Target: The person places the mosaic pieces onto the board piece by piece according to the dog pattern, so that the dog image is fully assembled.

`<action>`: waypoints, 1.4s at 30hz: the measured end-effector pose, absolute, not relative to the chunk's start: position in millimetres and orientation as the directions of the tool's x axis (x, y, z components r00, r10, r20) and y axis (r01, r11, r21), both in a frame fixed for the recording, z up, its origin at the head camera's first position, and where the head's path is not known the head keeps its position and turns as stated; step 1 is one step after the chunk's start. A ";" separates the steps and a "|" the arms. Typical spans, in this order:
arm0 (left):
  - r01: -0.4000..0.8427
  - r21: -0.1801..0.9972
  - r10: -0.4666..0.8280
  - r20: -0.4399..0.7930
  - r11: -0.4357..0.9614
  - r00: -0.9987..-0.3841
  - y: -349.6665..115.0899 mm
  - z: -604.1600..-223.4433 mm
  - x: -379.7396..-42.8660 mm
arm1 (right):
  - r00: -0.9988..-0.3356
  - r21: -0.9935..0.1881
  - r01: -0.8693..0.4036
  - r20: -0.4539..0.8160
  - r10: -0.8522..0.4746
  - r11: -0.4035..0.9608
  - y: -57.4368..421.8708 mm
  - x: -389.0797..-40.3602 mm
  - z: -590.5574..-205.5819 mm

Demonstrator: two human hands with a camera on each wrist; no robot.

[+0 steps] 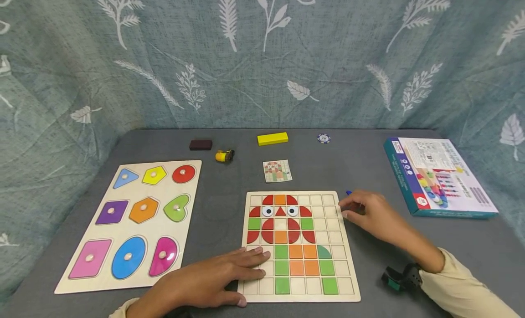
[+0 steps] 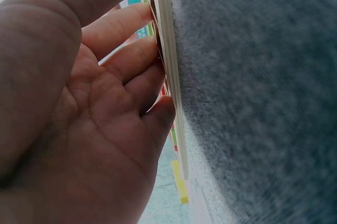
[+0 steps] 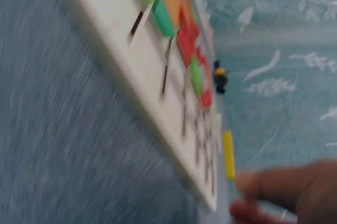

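Observation:
A pale wooden grid board (image 1: 346, 284) lies flat, its red, orange and green tiles forming a bird-like figure with two eye tiles (image 1: 267, 211). My left hand (image 1: 217, 277) rests across its lower left edge, fingers stretched over the grid and thumb at the near corner. In the left wrist view those fingers (image 2: 129, 52) lie against the board's side (image 2: 171, 50). My right hand (image 1: 375, 217) is at the board's upper right edge, thumb and index fingertips apart with nothing visible between them. A small blue piece (image 1: 349, 192) shows just behind it, mostly hidden. The right wrist view is blurred.
A knobbed shape puzzle (image 1: 164, 229) lies left of the board. Beyond the board are a printed card (image 1: 277, 171), a yellow block (image 1: 272, 139), a dark block (image 1: 200, 145), a yellow-and-black toy (image 1: 224, 156) and a poker chip (image 1: 323, 138). A boxed game (image 1: 447, 172) lies at the right.

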State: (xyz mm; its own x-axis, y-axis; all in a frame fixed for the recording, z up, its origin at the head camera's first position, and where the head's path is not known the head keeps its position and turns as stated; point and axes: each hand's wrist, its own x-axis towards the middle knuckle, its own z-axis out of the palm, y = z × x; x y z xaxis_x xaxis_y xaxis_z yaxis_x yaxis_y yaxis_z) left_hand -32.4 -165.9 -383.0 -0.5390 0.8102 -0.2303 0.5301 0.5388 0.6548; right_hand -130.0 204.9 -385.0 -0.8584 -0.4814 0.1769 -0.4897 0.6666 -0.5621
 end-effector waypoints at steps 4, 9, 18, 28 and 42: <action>0.537 0.650 0.812 -0.229 0.538 -0.536 -166.4 -384.1 -32.7 | -0.899 -0.477 -0.435 0.189 -0.395 0.763 209.4 -137.7 -386.1; 0.542 0.648 0.814 -0.223 0.535 -0.537 -166.5 -384.6 -32.7 | -0.911 -0.473 -0.411 0.183 -0.369 0.779 215.6 -147.8 -388.3; 0.526 0.656 0.807 -0.230 0.541 -0.543 -166.4 -383.8 -31.5 | -0.904 -0.482 -0.424 0.178 -0.388 0.766 218.3 -158.5 -395.8; 0.534 0.658 0.813 -0.219 0.532 -0.540 -166.8 -383.5 -32.2 | -0.900 -0.472 -0.429 0.152 -0.409 0.770 215.6 -166.3 -400.4; 0.519 0.661 0.806 -0.235 0.542 -0.544 -165.9 -383.5 -32.0 | -0.913 -0.454 -0.400 0.122 -0.389 0.796 223.5 -162.6 -395.5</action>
State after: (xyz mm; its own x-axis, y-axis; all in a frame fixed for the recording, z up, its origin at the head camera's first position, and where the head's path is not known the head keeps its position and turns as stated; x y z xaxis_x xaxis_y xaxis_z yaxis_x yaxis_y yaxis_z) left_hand -32.0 -165.9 -383.5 -0.5438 0.8058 -0.2347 0.5187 0.5425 0.6608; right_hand -162.6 223.5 -395.5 -0.9132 -0.3889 0.1215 -0.3995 0.7963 -0.4541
